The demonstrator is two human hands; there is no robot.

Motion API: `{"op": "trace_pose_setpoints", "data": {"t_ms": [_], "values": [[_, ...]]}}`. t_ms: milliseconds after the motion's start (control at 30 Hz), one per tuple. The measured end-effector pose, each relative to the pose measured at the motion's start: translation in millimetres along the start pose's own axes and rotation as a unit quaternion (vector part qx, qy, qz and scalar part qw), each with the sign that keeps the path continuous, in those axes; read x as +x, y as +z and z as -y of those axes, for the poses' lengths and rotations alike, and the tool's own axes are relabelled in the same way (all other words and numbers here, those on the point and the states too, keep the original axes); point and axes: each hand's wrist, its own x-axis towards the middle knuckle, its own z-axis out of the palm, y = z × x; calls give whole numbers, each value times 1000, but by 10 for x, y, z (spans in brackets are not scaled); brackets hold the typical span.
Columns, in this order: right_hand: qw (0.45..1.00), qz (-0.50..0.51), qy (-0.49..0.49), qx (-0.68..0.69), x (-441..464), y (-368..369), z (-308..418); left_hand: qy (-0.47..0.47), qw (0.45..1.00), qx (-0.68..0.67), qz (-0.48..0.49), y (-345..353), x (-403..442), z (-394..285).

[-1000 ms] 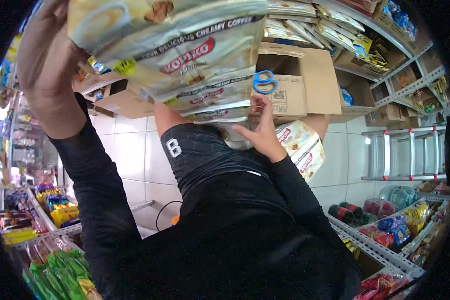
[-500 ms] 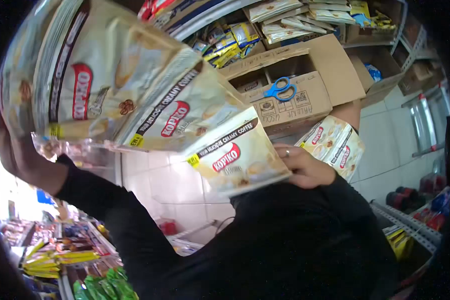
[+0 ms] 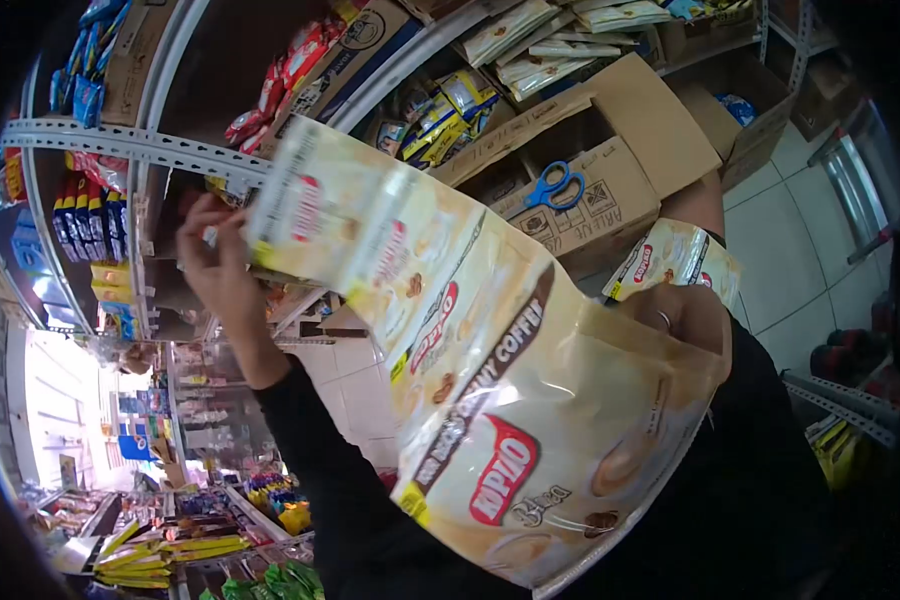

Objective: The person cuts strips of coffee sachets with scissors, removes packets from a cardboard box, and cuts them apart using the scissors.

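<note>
Head view: the right hand (image 3: pixel 682 312) grips the right edge of the coffee strip's (image 3: pixel 560 410) near end; the strip stretches far left to the left hand (image 3: pixel 218 258), fingers curled beside it, hold unclear. Beyond, scissors (image 3: pixel 567 192) lie on a carton (image 3: pixel 660 120).

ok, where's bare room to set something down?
Bare white floor tiles, at right, between the right knee and the silver metal ladder; a smaller tiled patch between the black left sleeve and the long strip of cream Kopiko packets. Crowded: the strip fills the middle; blue-handled scissors lie on the brown cardboard box.
</note>
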Motion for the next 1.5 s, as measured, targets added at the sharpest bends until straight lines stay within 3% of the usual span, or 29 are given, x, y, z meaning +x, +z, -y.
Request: {"op": "trace_pose_setpoints", "data": {"t_ms": [67, 133, 233, 267, 333, 400, 533, 667, 767, 867, 933, 1067, 1133, 1200, 1267, 1333, 1400, 1467, 1500], "values": [[997, -63, 25, 39, 31, 22, -48, -143, 986, -81, 34, 232, -332, -190], [986, -129, 46, 90, 116, 22, -123, -122, 986, -61, 100, 305, -661, -35], [956, -193, 39, 217, 352, 59, -358, -193, 925, 22, 326, 357, -1611, 585], [943, -201, 29, 264, 448, 72, -408, -225, 906, 8, 358, 400, -1819, 611], [916, -212, 15, 339, 643, 75, -368, -298, 893, -80, 329, 459, -2036, 523], [916, -217, 20, 337, 746, 10, -393, -356, 875, -228, 234, 538, -1979, 290], [927, -257, 46, 271, 820, -83, -420, -389, 764, -510, 62, 705, -1812, -115], [930, -285, 51, 227, 742, -115, -277, -385, 660, -645, -11, 890, -1873, -397], [939, -293, 83, 159, 533, -119, -139, -386, 624, -679, -29, 995, -1937, -522], [870, -349, 307, 164, 173, -89, 24, -386, 611, -691, -32, 1039, -1864, -577], [827, -368, 394, 161, -38, -12, 57, -385, 607, -695, -24, 1029, -1781, -562], [803, -410, 427, 72, -531, 126, -252, -342, 597, -726, -12, 1106, -1634, -485], [804, -429, 408, -46, -604, 160, -375, -380, 651, -657, 2, 1101, -1636, -478], [776, -445, 425, -143, -732, 162, -579, -382, 681, -624, 24, 1089, -1569, -560], [742, -475, 402, -250, -764, 159, -716, -367, 655, -660, 17, 1054, -1551, -648], [673, -515, 381, -370, -689, 219, -780, -326, 652, -684, 9, 1108, -1598, -767], [706, -612, 338, -114, -581, 280, -820, -327, 646, -690, -9, 1208, -1753, -826], [682, -664, 268, 152, -521, 317, -841, -350, 668, -656, -27, 1348, -1846, -918], [708, -598, 180, 329, -524, 299, -807, -356, 651, -670, -1, 1384, -1835, -939]]}}
